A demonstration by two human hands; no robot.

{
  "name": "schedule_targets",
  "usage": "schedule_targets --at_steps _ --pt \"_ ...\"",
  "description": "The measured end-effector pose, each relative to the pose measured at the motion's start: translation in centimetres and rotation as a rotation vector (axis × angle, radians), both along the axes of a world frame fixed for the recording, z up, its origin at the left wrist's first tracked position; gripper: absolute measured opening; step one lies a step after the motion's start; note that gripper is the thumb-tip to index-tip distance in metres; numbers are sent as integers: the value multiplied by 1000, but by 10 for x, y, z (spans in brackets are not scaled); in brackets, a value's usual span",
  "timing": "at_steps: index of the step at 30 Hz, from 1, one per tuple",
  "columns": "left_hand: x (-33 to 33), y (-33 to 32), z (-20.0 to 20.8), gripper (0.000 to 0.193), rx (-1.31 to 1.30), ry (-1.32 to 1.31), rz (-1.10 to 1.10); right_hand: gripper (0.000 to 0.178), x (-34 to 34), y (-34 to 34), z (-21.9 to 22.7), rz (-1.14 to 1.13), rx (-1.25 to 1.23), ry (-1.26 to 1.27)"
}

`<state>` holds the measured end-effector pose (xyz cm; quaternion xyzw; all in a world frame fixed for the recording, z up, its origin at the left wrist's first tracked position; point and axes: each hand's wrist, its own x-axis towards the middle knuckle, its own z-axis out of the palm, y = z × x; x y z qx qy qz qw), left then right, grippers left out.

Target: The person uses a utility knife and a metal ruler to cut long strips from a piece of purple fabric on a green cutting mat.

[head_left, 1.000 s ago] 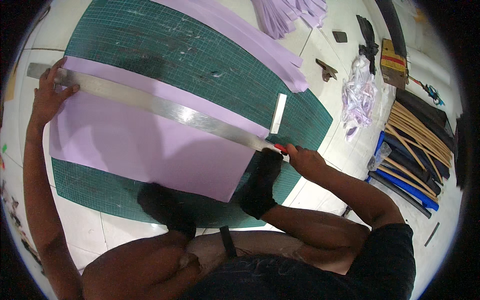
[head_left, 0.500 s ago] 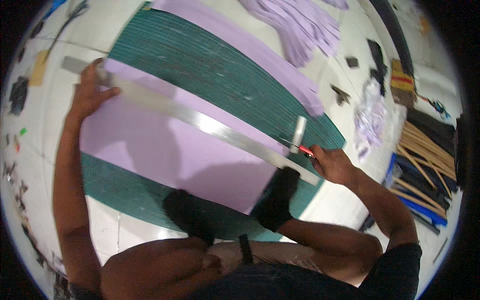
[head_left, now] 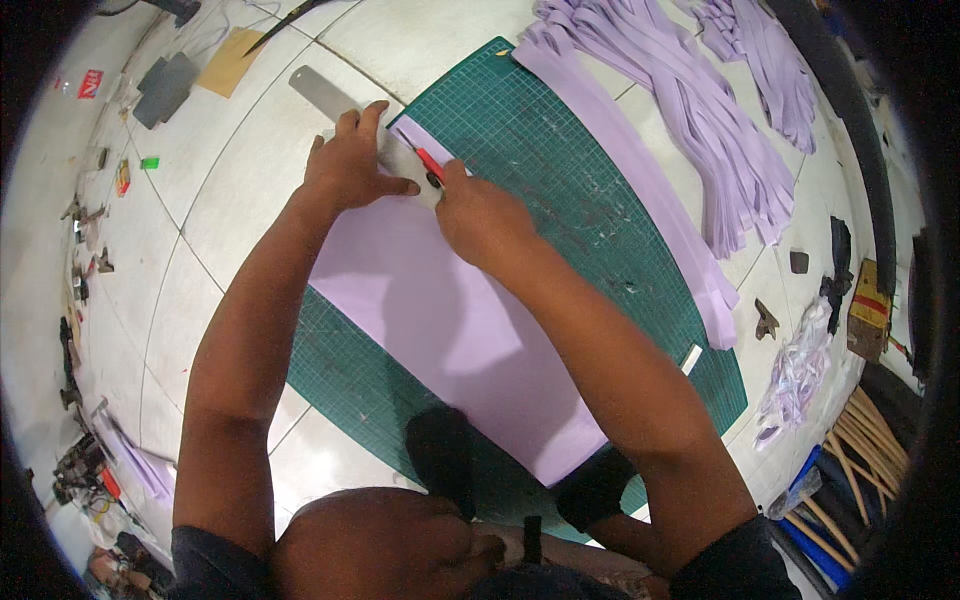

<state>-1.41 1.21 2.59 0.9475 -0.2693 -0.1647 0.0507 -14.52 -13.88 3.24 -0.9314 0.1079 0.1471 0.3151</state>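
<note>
A lilac fabric panel [head_left: 440,300] lies on a green gridded cutting mat [head_left: 620,250], with a long metal ruler [head_left: 322,93] laid over it. My left hand [head_left: 350,165] presses on the ruler near its far-left end, fingers and thumb apart. Just beside it, my right hand [head_left: 485,220] grips a red cutter [head_left: 430,165], its thin blade pointing at the fabric's far-left corner by the ruler's edge. My right forearm hides much of the ruler. Further right on the mat lies a long narrow lilac strip [head_left: 640,190].
Lilac strips [head_left: 690,120] are heaped beyond the mat. A small white bar [head_left: 691,358] rests at the mat's right. My dark-covered feet [head_left: 440,455] are on its near side. Wooden sticks [head_left: 865,440] and a clear plastic bag [head_left: 795,380] lie right; a grey pad [head_left: 165,90] lies far left.
My right hand has carried the cutter from the ruler's near-right end to the far-left end, beside my left hand. The view has shifted left; my left hand stays on the ruler.
</note>
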Motion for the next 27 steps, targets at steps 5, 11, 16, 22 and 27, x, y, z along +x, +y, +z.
schedule_targets --at_steps 5,11,16,22,27 --pt "-2 -8 4 118 40 1 0 23 19 4 -1 17 -23 27" --pt "2 -3 -2 113 -46 -20 -55 23 25 2 4 80 -55 61" --pt "3 -3 -1 100 107 -43 -144 24 33 2 19 103 -5 79" --pt "-2 -10 7 95 142 -21 -152 34 -21 -29 34 87 15 232" --pt "9 -8 5 95 171 -20 -154 31 -120 -70 54 107 -35 393"
